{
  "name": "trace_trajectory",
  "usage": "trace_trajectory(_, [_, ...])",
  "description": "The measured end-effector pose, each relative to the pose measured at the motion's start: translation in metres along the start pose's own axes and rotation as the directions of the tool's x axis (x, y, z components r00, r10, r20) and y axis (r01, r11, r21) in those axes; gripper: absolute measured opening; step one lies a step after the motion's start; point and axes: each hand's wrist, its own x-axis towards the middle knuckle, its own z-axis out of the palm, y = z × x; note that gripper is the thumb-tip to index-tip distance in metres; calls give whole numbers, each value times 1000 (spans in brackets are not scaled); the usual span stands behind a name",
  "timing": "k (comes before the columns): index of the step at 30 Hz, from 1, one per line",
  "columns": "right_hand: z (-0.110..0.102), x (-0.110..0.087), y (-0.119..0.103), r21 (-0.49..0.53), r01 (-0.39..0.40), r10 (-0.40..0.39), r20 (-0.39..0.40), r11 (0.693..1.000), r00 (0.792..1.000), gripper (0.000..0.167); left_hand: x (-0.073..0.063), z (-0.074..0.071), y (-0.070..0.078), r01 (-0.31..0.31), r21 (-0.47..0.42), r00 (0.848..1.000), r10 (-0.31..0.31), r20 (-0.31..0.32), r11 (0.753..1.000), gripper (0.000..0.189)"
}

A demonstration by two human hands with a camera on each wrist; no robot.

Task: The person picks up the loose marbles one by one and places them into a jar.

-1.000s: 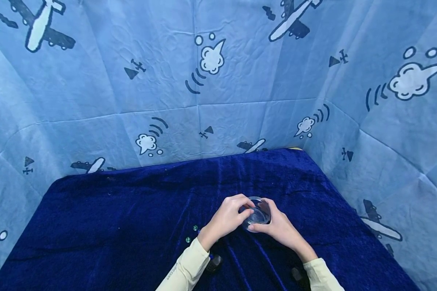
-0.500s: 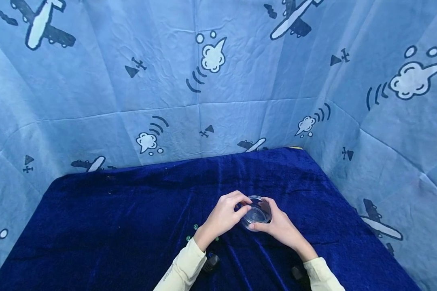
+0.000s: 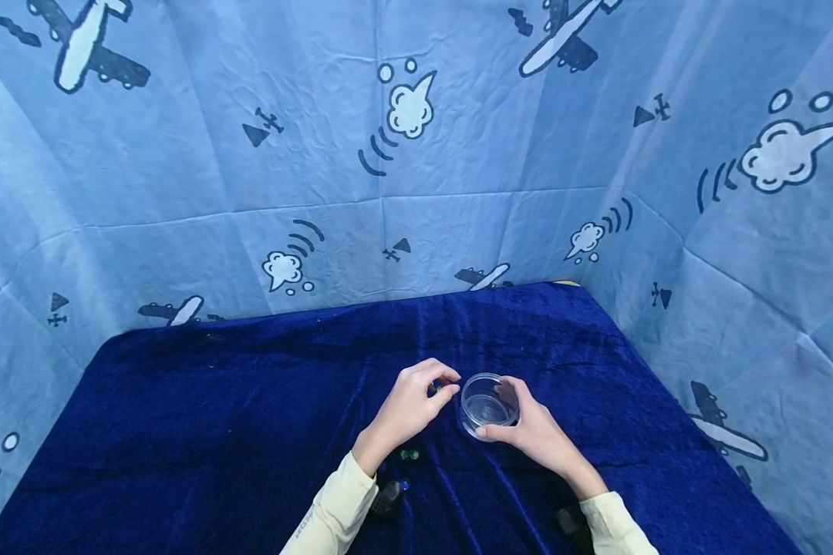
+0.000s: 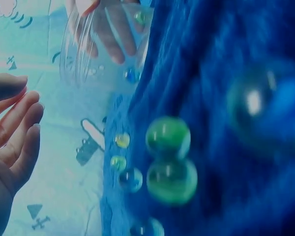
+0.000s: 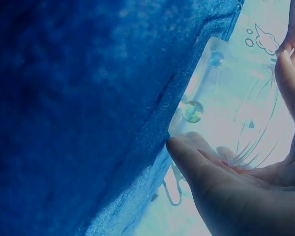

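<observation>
A clear plastic jar (image 3: 484, 408) with an open round mouth stands on the dark blue cloth. My right hand (image 3: 536, 424) grips its side, thumb in front and fingers round the far wall. Just left of the rim is my left hand (image 3: 411, 397), its thumb and fingers loosely bent; in the left wrist view a gap shows between them with nothing in it. Two green marbles (image 3: 409, 455) and a blue marble (image 3: 405, 485) lie by the left wrist. In the right wrist view, a green-and-white marble (image 5: 192, 112) overlaps the jar near its base.
Several more glass marbles, such as a yellow marble (image 4: 122, 140), lie on the cloth (image 3: 264, 432). Dark wrist cameras (image 3: 387, 499) show below both wrists. A blue curtain (image 3: 319, 139) printed with planes encloses the back and sides.
My left hand has drawn back leftward from the jar's mouth and its fingers are now outside the rim. The right hand and jar stay put.
</observation>
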Motion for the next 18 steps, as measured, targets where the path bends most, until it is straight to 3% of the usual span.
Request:
trace_trajectory(7, [-1,-1,-2,-6,-1,1,2,1000,1000,90,-6,-13,-9,32,7,999,-32,-39,999,9])
trace_trajectory(18, [-3,-1,-3,4,4,-4,11,1000,1000,90,-24,-33,-24,93,30,996,-93,-13,995,8])
